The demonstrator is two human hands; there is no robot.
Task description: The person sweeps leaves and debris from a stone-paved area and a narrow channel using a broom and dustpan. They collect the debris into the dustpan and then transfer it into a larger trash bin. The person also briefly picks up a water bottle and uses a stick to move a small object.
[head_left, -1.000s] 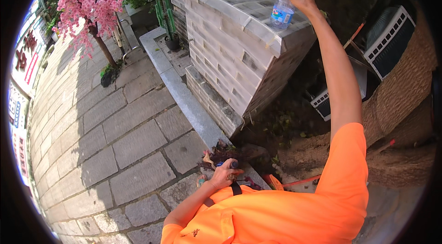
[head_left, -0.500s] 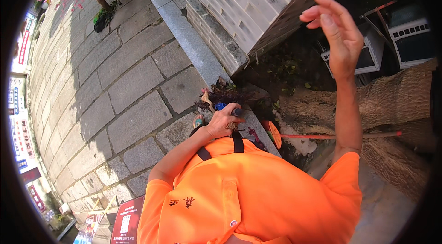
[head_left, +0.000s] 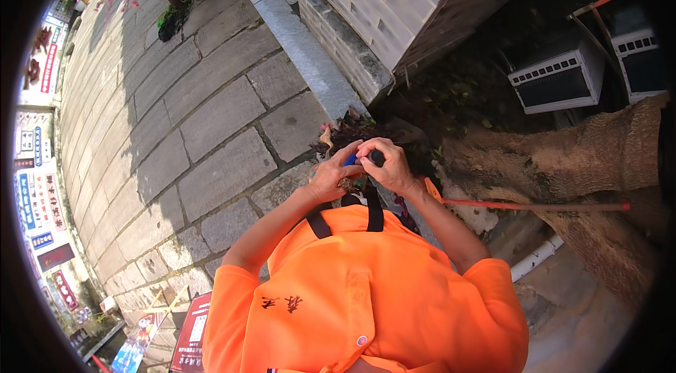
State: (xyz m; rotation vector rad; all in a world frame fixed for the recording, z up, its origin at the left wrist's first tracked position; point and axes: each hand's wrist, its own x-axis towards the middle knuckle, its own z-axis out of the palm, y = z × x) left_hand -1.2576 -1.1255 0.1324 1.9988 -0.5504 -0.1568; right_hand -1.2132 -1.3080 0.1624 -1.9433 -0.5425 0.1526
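Observation:
My left hand (head_left: 331,177) is closed around a blue object with a dark, rounded end (head_left: 377,157), just beyond my waist. My right hand (head_left: 389,166) meets it there, with thumb and fingers bent round the dark end. Most of the object is covered by my fingers, so its kind is unclear. Dark reddish plant bits (head_left: 352,126) and a pale curled piece (head_left: 326,136) show just past my hands. Black straps (head_left: 375,209) hang at the front of my orange shirt (head_left: 422,281).
At right, a thick tree trunk (head_left: 556,154) lies behind a red pole (head_left: 535,207) joined to an orange piece (head_left: 431,190). Air-conditioner units (head_left: 556,81) stand beyond. A stone kerb (head_left: 296,35) edges the paving (head_left: 218,119); a tiled block (head_left: 394,0) rises beside it.
My right hand has come down from its raised place at the right to the dark end of the blue object. My left hand still holds it. The view has shifted slightly.

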